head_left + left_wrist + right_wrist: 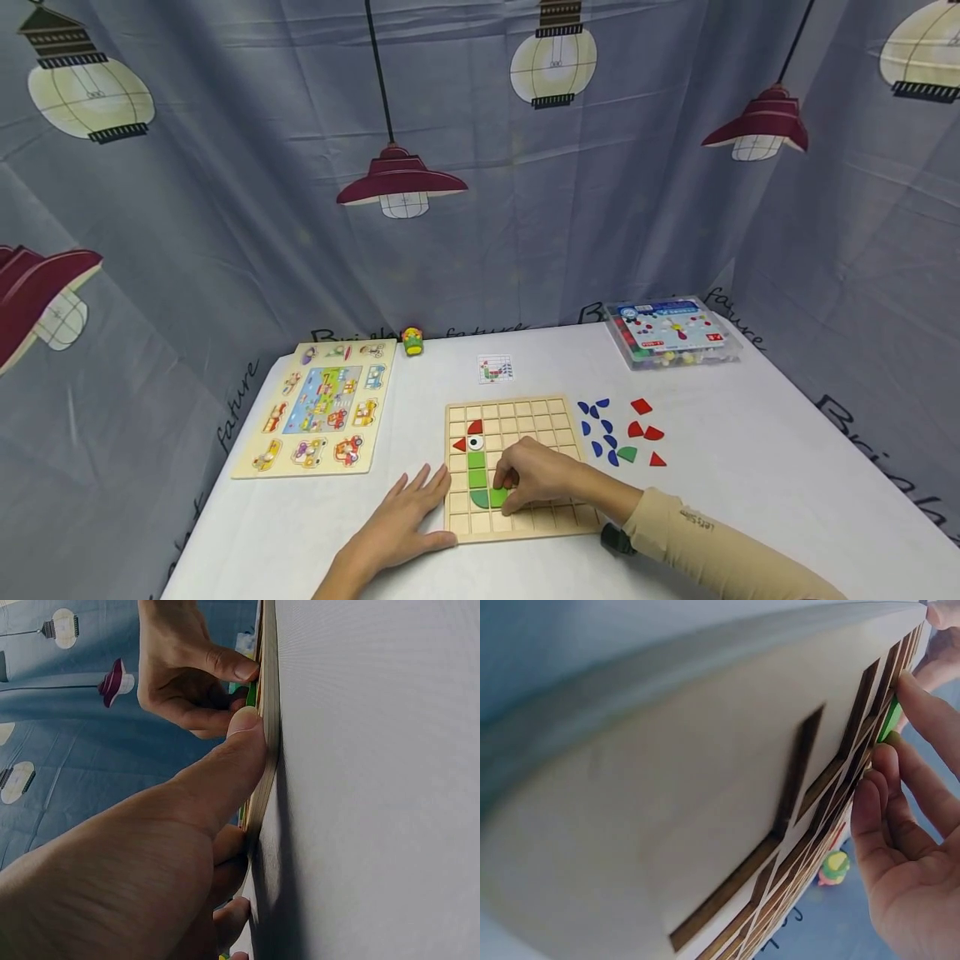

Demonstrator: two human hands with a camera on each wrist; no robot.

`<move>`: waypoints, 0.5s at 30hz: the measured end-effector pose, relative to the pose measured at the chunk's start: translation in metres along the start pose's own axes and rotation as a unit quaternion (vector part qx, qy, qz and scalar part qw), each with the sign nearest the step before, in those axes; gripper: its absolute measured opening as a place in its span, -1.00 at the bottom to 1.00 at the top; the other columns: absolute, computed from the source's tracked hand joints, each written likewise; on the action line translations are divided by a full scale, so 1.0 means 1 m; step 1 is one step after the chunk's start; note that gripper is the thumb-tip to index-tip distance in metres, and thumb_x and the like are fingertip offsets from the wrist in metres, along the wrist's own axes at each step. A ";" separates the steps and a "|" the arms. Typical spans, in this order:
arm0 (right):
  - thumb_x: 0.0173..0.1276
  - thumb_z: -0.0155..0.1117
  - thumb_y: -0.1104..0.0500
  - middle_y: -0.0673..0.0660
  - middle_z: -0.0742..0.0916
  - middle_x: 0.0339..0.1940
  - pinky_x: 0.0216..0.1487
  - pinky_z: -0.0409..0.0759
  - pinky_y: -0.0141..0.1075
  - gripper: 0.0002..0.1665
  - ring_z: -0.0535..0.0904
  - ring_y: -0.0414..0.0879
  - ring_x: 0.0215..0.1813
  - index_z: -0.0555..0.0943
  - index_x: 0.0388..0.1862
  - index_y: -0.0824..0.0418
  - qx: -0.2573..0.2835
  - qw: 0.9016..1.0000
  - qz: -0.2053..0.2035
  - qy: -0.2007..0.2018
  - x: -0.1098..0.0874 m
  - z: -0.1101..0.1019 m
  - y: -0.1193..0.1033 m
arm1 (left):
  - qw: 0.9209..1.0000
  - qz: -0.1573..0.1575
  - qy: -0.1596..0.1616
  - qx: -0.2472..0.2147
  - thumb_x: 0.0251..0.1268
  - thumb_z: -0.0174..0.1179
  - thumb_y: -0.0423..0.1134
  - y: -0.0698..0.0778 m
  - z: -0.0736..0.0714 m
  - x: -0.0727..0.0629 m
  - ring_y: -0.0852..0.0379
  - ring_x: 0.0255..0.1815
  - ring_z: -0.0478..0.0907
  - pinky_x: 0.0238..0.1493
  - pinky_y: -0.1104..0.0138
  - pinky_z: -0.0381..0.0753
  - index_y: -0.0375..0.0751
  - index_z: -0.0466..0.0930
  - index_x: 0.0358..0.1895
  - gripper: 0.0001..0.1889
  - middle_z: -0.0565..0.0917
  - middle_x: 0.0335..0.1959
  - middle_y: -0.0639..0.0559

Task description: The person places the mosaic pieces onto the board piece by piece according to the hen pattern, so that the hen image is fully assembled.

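Note:
A wooden grid board [525, 533] lies on the white table. My right hand [536, 471] is over its lower left part, thumb and fingertips pinching a light green square tile [498, 497] in one of the cells. Just left of that tile sits a darker green rounded piece [479, 499]. Above are green squares [477, 478], a white eye piece [475, 442], a red triangle [460, 446] and a red curved piece [476, 427]. My left hand [405, 521] rests with fingers spread against the board's left edge, its thumb at the rim in the left wrist view.
Loose blue half-round pieces [597, 448], several red pieces [641, 406] and a green one [627, 454] lie right of the board. Behind are a small picture card [496, 368], a toy figure [412, 341] and a plastic case [675, 333]. A picture puzzle [318, 408] lies left.

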State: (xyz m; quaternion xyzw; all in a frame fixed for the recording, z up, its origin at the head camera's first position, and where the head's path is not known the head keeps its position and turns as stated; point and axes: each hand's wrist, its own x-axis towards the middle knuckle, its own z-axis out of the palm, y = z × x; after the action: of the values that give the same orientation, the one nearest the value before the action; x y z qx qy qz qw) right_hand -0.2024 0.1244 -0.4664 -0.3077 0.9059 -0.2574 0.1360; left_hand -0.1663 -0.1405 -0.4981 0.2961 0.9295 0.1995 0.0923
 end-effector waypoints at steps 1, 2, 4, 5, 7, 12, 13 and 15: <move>-0.10 0.64 0.09 -0.17 0.69 -0.52 -0.40 0.54 -0.57 -0.72 0.48 -0.43 -0.47 0.77 -0.37 0.10 0.000 1.000 0.000 0.000 0.000 0.000 0.000 | 1.000 0.001 0.000 0.002 0.12 0.15 0.38 0.000 0.000 0.000 -0.18 0.57 0.08 0.54 -0.15 0.00 -0.20 0.24 0.47 -0.04 0.23 0.53 -0.04; -0.10 0.64 0.09 -0.17 0.70 -0.52 -0.41 0.54 -0.58 -0.72 0.49 -0.43 -0.47 0.77 -0.37 0.10 0.000 1.000 0.000 0.000 -0.001 0.000 0.000 | 1.000 0.001 0.000 0.002 0.12 0.15 0.38 0.000 0.001 0.000 -0.18 0.57 0.08 0.54 -0.15 0.00 -0.20 0.24 0.47 -0.04 0.23 0.53 -0.03; -0.10 0.64 0.09 -0.17 0.71 -0.52 -0.41 0.54 -0.58 -0.73 0.49 -0.43 -0.48 0.77 -0.38 0.10 0.000 1.000 0.002 -0.001 -0.001 0.000 0.000 | 1.000 0.002 -0.002 0.003 0.13 0.14 0.39 0.000 0.001 0.001 -0.18 0.57 0.08 0.54 -0.14 0.00 -0.20 0.23 0.47 -0.04 0.22 0.53 -0.03; -0.11 0.64 0.09 -0.16 0.71 -0.52 -0.41 0.55 -0.58 -0.72 0.49 -0.43 -0.48 0.78 -0.38 0.10 0.001 1.000 0.002 0.000 -0.002 0.000 -0.001 | 1.000 0.002 -0.002 0.003 0.13 0.14 0.39 0.000 0.001 0.001 -0.18 0.57 0.07 0.54 -0.14 0.00 -0.20 0.23 0.47 -0.04 0.22 0.53 -0.03; -0.12 0.65 0.08 -0.16 0.71 -0.51 -0.41 0.55 -0.57 -0.70 0.49 -0.42 -0.47 0.78 -0.36 0.11 0.000 1.000 0.003 -0.001 -0.002 -0.001 -0.001 | 1.000 0.002 -0.002 -0.001 0.13 0.14 0.39 0.000 0.001 0.001 -0.18 0.57 0.07 0.54 -0.15 0.00 -0.20 0.24 0.47 -0.04 0.23 0.53 -0.03; -0.13 0.66 0.06 -0.16 0.72 -0.49 -0.39 0.55 -0.58 -0.64 0.50 -0.42 -0.46 0.78 -0.31 0.13 -0.002 1.000 0.005 0.001 -0.003 -0.002 -0.002 | 1.000 0.001 -0.002 -0.001 0.12 0.15 0.39 0.001 0.000 0.001 -0.19 0.57 0.08 0.53 -0.16 0.00 -0.22 0.24 0.46 -0.03 0.23 0.53 -0.04; -0.13 0.66 0.06 -0.16 0.72 -0.49 -0.38 0.55 -0.58 -0.64 0.50 -0.42 -0.45 0.78 -0.31 0.13 -0.001 1.000 0.005 0.002 -0.004 -0.001 -0.002 | 1.000 0.000 -0.003 0.000 0.12 0.15 0.39 0.001 0.000 0.001 -0.19 0.57 0.08 0.53 -0.16 0.00 -0.22 0.24 0.46 -0.03 0.23 0.53 -0.04; -0.13 0.66 0.07 -0.16 0.72 -0.49 -0.38 0.55 -0.58 -0.65 0.50 -0.42 -0.45 0.78 -0.32 0.13 0.002 1.000 0.005 0.004 -0.005 -0.001 -0.001 | 1.000 -0.001 -0.003 0.001 0.12 0.15 0.39 0.001 0.000 0.001 -0.18 0.57 0.08 0.53 -0.15 0.00 -0.21 0.24 0.46 -0.04 0.23 0.53 -0.04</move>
State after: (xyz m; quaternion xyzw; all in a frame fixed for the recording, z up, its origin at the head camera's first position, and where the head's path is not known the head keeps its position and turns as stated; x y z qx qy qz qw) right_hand -0.1984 0.1269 -0.4644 -0.3016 0.9075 -0.2595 0.1345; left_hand -0.1663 -0.1392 -0.4975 0.2956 0.9297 0.1979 0.0956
